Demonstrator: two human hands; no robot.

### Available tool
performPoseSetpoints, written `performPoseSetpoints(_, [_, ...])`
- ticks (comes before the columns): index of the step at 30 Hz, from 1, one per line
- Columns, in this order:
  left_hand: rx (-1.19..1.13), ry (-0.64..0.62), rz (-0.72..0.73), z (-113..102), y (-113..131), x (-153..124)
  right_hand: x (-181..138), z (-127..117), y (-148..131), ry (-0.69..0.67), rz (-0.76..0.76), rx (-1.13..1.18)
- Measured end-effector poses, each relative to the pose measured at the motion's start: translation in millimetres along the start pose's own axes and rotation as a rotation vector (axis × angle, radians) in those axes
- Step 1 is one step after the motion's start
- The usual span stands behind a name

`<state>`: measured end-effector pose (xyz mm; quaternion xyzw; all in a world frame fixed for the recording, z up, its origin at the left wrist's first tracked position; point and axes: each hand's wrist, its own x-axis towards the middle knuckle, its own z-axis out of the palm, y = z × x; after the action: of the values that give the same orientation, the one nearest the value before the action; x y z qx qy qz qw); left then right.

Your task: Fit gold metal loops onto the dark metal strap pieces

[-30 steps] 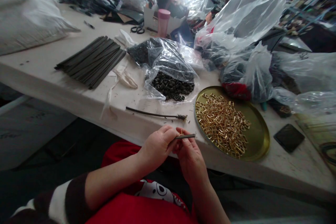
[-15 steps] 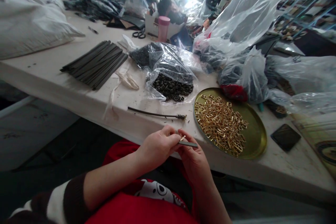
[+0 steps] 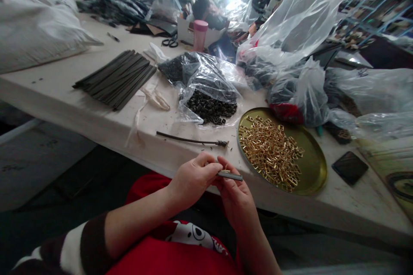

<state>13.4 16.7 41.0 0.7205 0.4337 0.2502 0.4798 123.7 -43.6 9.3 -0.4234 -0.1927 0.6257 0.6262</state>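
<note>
Both hands meet just in front of the table edge around a dark strap with a small gold buckle at it. My left hand is closed, thumb and fingers pinching the strap by the buckle. My right hand is closed on the strap from below and the right, its fingers partly behind it. A finished-looking strap with a dark and gold fitting at its right end lies on the table beyond the hands. Right of them, a round gold tray holds a heap of gold buckles.
An open clear bag spills small black pieces mid-table. Dark strips lie stacked at left, near a white sack. Scissors and a pink-lidded jar stand behind. A dark flat phone-like slab lies right of the tray.
The gold buckle has tilted from raised to lying flatter along the strap between my fingers. Both hands stay in nearly the same place.
</note>
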Motion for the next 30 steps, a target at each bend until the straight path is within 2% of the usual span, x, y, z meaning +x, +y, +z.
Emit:
performPoseSetpoints(4, [0.055, -0.010, -0.006, -1, -4, 1, 2, 3, 2, 0.012, -0.015, -0.007])
performPoseSetpoints(10, [0.291, -0.008, 0.232, 1, -10, 4, 4, 3, 7, 0.036, -0.037, -0.002])
performPoseSetpoints(14, [0.392, -0.041, 0.210, 4, -15, 4, 5, 3, 7, 0.070, -0.041, -0.054])
performPoseSetpoints(18, [0.485, -0.096, 0.280, 7, -20, 1, 4, 3, 5, 0.113, -0.051, -0.099])
performPoseSetpoints(26, [0.587, -0.120, 0.311, 11, -21, -5, 2, 1, 8, 0.123, -0.061, 0.010])
performPoseSetpoints(30, [0.556, -0.091, 0.312, 11, -23, -6, -1, 1, 7, 0.136, -0.084, -0.120])
